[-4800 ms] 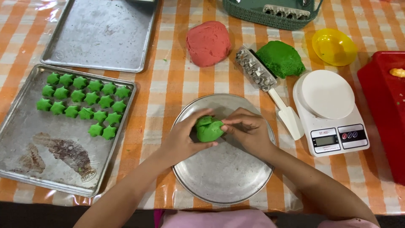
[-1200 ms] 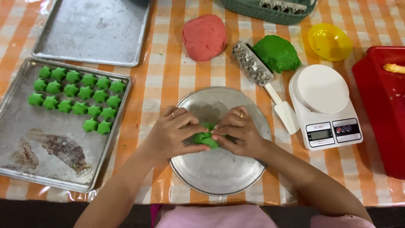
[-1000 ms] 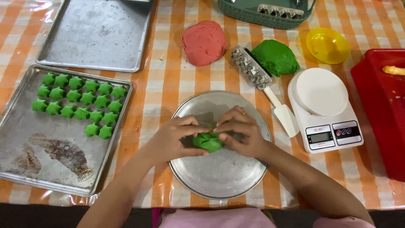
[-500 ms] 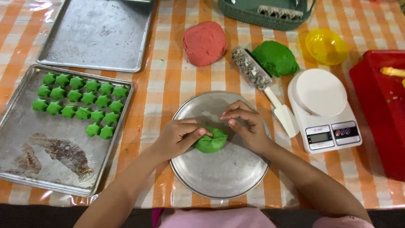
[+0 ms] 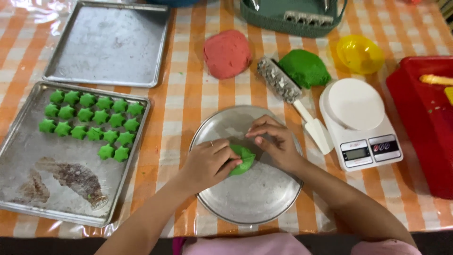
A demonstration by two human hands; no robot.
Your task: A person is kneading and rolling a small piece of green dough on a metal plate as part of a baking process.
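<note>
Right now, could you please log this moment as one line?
left hand: pressing green dough piece | right hand: at its edge | under: round metal plate

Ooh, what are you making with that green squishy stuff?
Both hands are pressing a small piece of green dough flat on a round metal plate. The left hand covers one side of it, and the right hand pinches the other. A baking tray to the left holds rows of green star shapes. Bigger lumps of red dough and green dough sit farther back on the checked tablecloth.

Green dough piece [image 5: 243,158] half hidden under hands
</note>
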